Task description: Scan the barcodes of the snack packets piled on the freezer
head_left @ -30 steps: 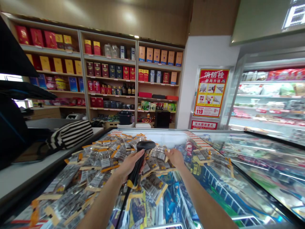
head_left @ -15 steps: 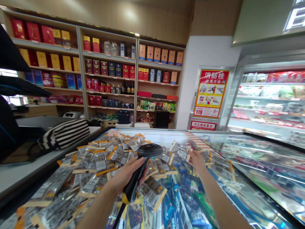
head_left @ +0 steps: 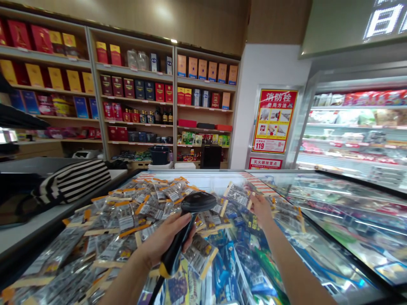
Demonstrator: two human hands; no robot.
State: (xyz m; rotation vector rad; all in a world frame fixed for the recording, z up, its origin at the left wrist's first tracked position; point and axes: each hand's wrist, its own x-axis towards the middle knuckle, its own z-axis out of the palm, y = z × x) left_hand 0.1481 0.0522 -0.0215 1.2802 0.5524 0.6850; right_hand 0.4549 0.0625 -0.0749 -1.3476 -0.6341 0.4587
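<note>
Wrapped around the handle of a black barcode scanner [head_left: 199, 202] is my left hand [head_left: 167, 237]; the scanner's head points away and to the right, and its cable hangs from the base. My right hand [head_left: 261, 209] pinches the edge of a clear snack packet [head_left: 237, 195] with printed text, holding it tilted up to the right of the scanner head. Below and left of both hands lies a heap of similar clear packets [head_left: 127, 216] with orange and tan edges. Blue packets [head_left: 224, 267] show beneath, between my forearms.
The packets lie on a glass-topped freezer [head_left: 324, 203] that extends right. A striped bag [head_left: 74, 180] rests on the counter at left. Behind stand shelves of boxes [head_left: 133, 87], a red fire-hydrant sign [head_left: 275, 120] and a lit refrigerated case [head_left: 356, 123].
The view has turned slightly to the right, so the surroundings sit further left. Both hands keep their holds on the scanner and the packet, with little movement.
</note>
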